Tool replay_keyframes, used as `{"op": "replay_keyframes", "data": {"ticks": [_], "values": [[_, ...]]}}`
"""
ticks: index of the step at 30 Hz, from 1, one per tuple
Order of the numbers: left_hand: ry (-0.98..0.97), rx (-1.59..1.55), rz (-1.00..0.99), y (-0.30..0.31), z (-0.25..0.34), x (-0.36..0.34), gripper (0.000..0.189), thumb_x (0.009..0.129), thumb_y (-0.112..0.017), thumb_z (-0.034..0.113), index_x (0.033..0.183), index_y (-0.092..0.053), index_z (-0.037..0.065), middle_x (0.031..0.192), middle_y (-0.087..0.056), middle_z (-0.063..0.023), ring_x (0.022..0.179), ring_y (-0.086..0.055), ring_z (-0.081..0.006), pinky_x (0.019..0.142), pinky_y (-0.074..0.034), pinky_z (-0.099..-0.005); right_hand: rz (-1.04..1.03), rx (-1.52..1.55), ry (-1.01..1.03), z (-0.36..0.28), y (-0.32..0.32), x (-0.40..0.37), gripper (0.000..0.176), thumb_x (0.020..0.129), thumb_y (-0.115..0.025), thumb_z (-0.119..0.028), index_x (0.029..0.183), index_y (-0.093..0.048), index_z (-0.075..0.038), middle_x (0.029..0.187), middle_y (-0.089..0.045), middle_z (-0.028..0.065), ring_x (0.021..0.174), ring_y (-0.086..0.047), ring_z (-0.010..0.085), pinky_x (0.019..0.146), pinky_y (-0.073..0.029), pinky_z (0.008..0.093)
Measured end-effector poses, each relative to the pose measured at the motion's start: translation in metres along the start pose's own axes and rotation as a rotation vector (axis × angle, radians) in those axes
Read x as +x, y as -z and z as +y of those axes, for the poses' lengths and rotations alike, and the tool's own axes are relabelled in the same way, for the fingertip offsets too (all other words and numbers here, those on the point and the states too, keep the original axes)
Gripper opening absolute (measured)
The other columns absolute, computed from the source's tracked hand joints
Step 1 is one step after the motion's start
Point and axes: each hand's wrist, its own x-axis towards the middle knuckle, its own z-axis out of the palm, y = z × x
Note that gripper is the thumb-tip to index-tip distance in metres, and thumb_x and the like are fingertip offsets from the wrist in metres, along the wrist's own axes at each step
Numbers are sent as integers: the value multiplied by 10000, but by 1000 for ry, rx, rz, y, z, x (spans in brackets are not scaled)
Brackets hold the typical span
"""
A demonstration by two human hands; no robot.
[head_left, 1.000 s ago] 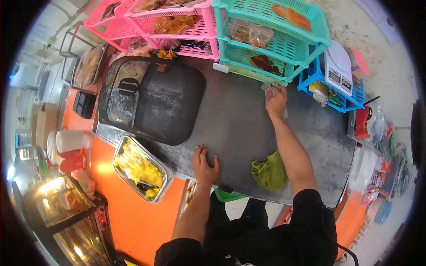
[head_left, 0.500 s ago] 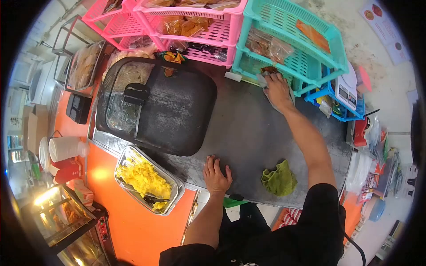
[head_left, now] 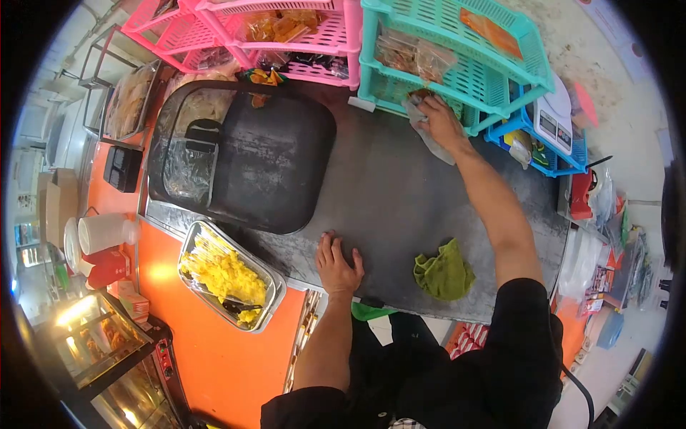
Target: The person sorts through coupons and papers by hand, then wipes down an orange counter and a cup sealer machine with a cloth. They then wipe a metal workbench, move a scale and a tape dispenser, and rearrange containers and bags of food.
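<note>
My right hand [head_left: 441, 123] reaches to the lower front of the teal rack [head_left: 421, 89], its fingers closed on a limp grey cloth [head_left: 434, 146] hanging over the dark tabletop [head_left: 379, 193]. The fingertips reach a brownish packet at the rack's bottom, partly hidden by the hand. My left hand [head_left: 339, 266] rests flat near the table's front edge, fingers spread and holding nothing. A crumpled green cloth [head_left: 444, 270] lies on the table to its right.
A large black lid [head_left: 279, 154] with a clear window stands left. A foil tray [head_left: 277, 286] of yellow food sits on the orange counter [head_left: 236, 365]. Pink racks [head_left: 343, 39] stand behind, a white scale [head_left: 556, 125] on a blue basket [head_left: 549, 168] at right.
The view has shifted slightly, so most things appear farther left and up. My right hand stays by the teal rack with the grey cloth, which now spreads out more below it.
</note>
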Motion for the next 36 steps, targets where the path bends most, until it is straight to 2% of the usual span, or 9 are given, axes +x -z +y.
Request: {"op": "replay_keyframes", "data": {"ticks": [5,7,10,12,14,19,21,27,36], "values": [[7,-18,10,0,-2,4,418,833,-625,251,1175,-525,32,1359,-474,-182,1314,-408,-392,1080,-323,-513,695,-61,-218,-27,3,-99,333,783,-684,-126,1094,-627,-21,1147,-550,188,1127,-479,415,917,-417,521],[-6,-28,16,3,-2,3,424,827,-632,257,1171,-527,32,1356,-477,-181,1306,-417,-390,1078,-325,-510,683,-248,-556,13,-40,-139,331,829,-645,-190,1124,-641,-42,1211,-526,202,1106,-462,427,918,-405,517],[-1,12,10,2,-1,2,431,843,-609,275,1186,-529,27,1352,-484,-168,1302,-429,-385,1063,-341,-518,363,-419,-712,-5,-80,-121,360,867,-623,-305,1115,-660,-46,1238,-509,189,1098,-448,409,919,-392,513],[-9,13,15,-1,-1,4,430,834,-616,262,1185,-523,31,1352,-481,-176,1302,-422,-392,1067,-334,-511,433,-254,-716,-69,-75,-73,399,880,-606,-381,1093,-679,-51,1236,-512,177,1108,-452,390,907,-395,514],[-17,15,6,-1,-2,1,430,826,-622,249,1184,-518,35,1353,-477,-183,1302,-415,-398,1072,-328,-505,545,-202,-529,-102,-86,-46,365,861,-641,-345,1071,-689,-50,1251,-512,158,1105,-458,387,905,-405,513],[-13,6,19,-1,-1,0,435,824,-620,242,1190,-510,35,1355,-474,-188,1305,-409,-400,1072,-323,-505,275,249,-98,-76,-87,-58,308,813,-704,-207,1074,-693,-42,1152,-578,127,1097,-478,346,909,-412,494],[-11,4,14,0,2,0,437,825,-620,244,1192,-509,34,1355,-474,-187,1305,-408,-400,1073,-322,-504,579,158,-312,-59,-79,-86,289,807,-703,-184,1063,-700,-51,1082,-602,147,1067,-493,329,900,-425,472],[-7,24,2,1,-1,1,446,829,-620,247,1202,-504,33,1359,-470,-179,1309,-403,-398,1075,-320,-503,258,-211,-926,-93,-73,-41,374,765,-706,-230,1043,-675,18,1344,-375,232,1123,-381,422,869,-389,529],[-42,14,46,-1,-2,5,453,830,-624,243,1205,-499,22,1357,-467,-191,1299,-413,-396,1071,-324,-506,200,71,-340,-94,-65,-11,467,763,-724,-186,1190,-607,-40,1317,-401,164,1222,-352,435,935,-375,604]]}}
